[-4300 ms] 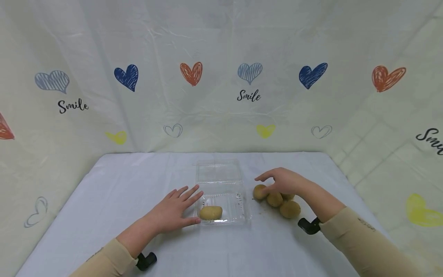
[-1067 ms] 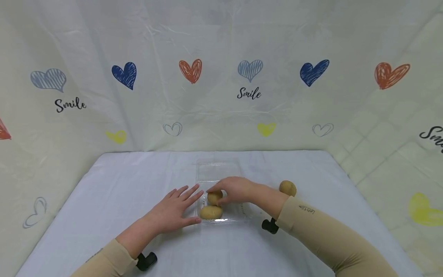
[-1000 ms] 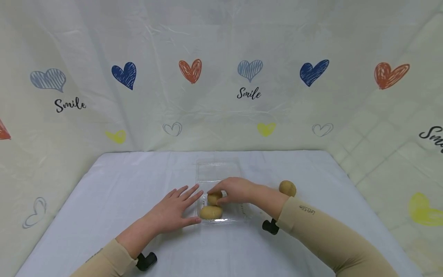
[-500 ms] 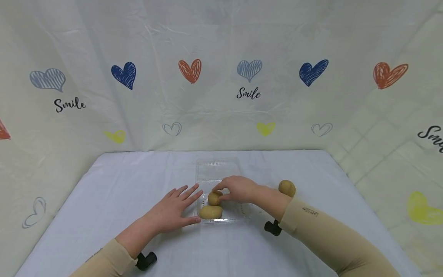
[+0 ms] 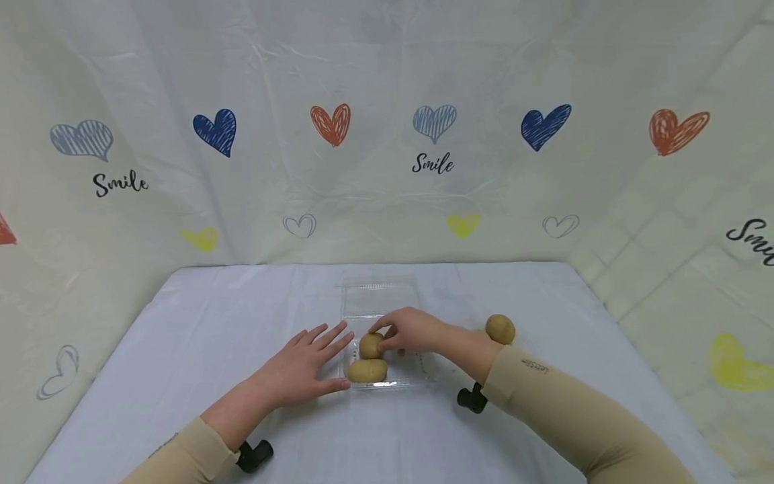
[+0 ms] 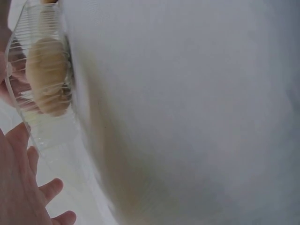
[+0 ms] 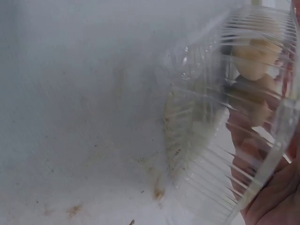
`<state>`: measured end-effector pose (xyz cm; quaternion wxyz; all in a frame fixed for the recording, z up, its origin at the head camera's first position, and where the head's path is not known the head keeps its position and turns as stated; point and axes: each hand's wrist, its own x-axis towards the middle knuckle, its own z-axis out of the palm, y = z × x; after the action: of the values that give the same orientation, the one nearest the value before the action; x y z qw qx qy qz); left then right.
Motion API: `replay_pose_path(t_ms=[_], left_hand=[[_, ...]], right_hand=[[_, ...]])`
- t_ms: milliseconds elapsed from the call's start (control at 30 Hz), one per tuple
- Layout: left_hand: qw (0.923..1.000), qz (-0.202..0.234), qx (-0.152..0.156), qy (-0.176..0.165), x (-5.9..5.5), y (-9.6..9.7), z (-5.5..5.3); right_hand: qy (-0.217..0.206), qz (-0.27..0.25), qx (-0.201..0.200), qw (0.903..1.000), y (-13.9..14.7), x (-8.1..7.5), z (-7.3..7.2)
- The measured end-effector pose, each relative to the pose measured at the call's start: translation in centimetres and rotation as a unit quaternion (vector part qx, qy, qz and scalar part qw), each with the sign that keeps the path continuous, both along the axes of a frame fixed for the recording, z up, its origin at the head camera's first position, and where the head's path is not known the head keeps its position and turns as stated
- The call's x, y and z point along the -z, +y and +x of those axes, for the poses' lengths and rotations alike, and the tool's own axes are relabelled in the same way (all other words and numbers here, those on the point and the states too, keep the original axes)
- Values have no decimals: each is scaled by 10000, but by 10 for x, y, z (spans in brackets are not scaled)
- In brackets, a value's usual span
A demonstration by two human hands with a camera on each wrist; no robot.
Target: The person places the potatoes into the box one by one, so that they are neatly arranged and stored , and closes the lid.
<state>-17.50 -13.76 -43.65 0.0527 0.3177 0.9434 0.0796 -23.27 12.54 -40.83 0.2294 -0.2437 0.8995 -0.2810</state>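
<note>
A clear plastic clamshell container (image 5: 408,383) lies with its lid folded back on the white-covered table. Inside, a long potato (image 5: 367,371) rests along the front left, and a rounder potato (image 5: 371,346) sits just behind it. My right hand (image 5: 417,331) reaches in from the right, thumb and fingers pinching that rounder potato. Fingers spread, my left hand (image 5: 302,368) is at the container's left rim. Through the ribbed wall, the left wrist view shows the long potato (image 6: 48,75); the right wrist view shows the right hand (image 7: 262,173) behind the plastic.
Another potato (image 5: 500,329) lies on the table beyond my right forearm, which may hide more. Crumbs of dirt (image 7: 159,192) dot the cloth near the container. A printed curtain (image 5: 375,188) hangs behind the table.
Over about four seconds, my right hand has brought a potato from the pile on the right into the container. Lately it has only shifted slightly at that potato. My left hand stays put.
</note>
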Motion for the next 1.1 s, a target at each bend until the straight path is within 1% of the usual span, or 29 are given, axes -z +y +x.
replay_pose_path(t_ms=[133, 267, 367, 433, 600, 933, 1100], left_hand=[[10000, 41, 11, -13, 0, 0, 1], [10000, 63, 17, -2, 0, 0, 1], [10000, 50, 16, 4, 1, 0, 1], [10000, 33, 12, -3, 2, -1, 1], [10000, 57, 12, -13, 2, -1, 1], [9999, 119, 17, 50, 2, 0, 0], [10000, 88, 3, 44, 2, 0, -1]], right_hand=[[309, 16, -160, 9994, -4, 2, 1], [847, 146, -377, 9956, -9, 3, 2], [1042, 165, -470, 9933, -14, 6, 2], [1091, 237, -471, 9926, -18, 7, 2], [1031, 342, -350, 9935, -21, 9, 2], [979, 227, -327, 9944, -13, 6, 2], [949, 291, -242, 9948, -10, 6, 0]])
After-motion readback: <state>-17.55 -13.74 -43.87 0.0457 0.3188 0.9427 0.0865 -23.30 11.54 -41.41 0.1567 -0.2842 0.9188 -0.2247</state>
